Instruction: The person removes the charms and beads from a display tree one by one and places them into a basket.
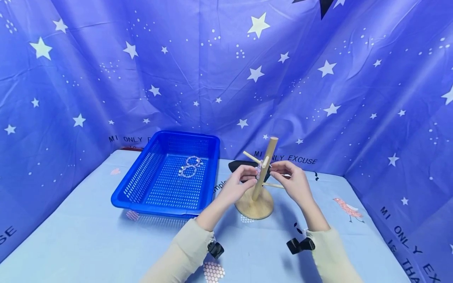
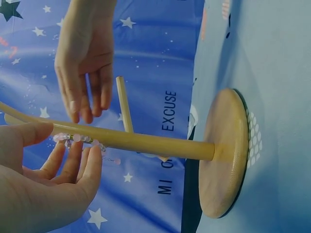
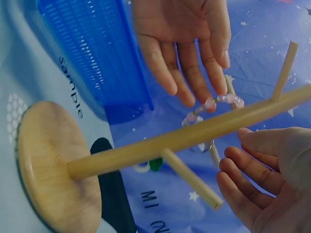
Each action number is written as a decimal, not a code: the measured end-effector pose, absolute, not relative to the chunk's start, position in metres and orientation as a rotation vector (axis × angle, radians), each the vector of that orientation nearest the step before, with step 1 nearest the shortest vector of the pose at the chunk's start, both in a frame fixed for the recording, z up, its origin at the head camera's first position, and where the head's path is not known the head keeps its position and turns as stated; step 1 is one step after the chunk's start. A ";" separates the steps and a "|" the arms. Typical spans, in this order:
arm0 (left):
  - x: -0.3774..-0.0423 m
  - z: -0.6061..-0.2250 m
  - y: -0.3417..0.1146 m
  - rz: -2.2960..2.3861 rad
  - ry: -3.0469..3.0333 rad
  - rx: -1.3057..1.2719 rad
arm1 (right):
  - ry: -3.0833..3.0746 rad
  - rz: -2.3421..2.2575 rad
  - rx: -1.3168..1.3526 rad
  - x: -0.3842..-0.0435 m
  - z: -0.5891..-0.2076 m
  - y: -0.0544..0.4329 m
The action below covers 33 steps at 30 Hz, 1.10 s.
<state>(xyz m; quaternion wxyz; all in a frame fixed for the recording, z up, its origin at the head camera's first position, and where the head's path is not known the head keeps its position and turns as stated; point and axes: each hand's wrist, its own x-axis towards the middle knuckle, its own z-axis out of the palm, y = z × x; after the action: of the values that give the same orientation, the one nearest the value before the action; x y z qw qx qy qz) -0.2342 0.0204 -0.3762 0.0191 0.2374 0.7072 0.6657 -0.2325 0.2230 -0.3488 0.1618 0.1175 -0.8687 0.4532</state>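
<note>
A wooden stand (image 1: 254, 206) with a round base and short pegs stands upright on the table. A beaded bracelet (image 3: 210, 103) of pink and clear beads hangs beside its upper post, close to a peg (image 3: 229, 85). My left hand (image 1: 244, 177) is on the post's left, its extended fingertips at the beads and the thumb apart from them. To the right of the post is my right hand (image 3: 262, 179), fingers loosely bent, nothing held, thumb tip close to the wood. Two more beaded bracelets (image 1: 187, 171) lie in the blue basket (image 1: 118, 202).
The basket, with perforated walls, sits left of the stand. Behind, a blue star-patterned curtain (image 1: 198, 78) borders the pale blue tablecloth (image 1: 88, 236). Pegs stick out sideways from the post, one (image 1: 274, 185) below my right hand. Black straps sit at both wrists.
</note>
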 end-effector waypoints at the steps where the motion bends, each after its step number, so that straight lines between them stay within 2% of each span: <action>1: -0.235 -0.376 0.021 2.064 2.195 0.730 | -2.484 1.291 0.330 -0.232 -0.351 0.225; 16: -0.241 -0.371 0.025 2.047 2.211 0.700 | -2.589 1.141 0.285 -0.221 -0.371 0.249; 33: -0.247 -0.360 0.022 1.987 2.314 0.641 | -2.684 1.186 0.108 -0.214 -0.368 0.254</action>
<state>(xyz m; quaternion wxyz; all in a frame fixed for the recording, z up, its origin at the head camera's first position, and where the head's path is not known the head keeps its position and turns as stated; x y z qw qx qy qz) -0.2472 0.0225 -0.3603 0.0122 0.2057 0.7424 0.6375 -0.2140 0.2540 -0.3684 0.1024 0.0367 -0.9092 0.4019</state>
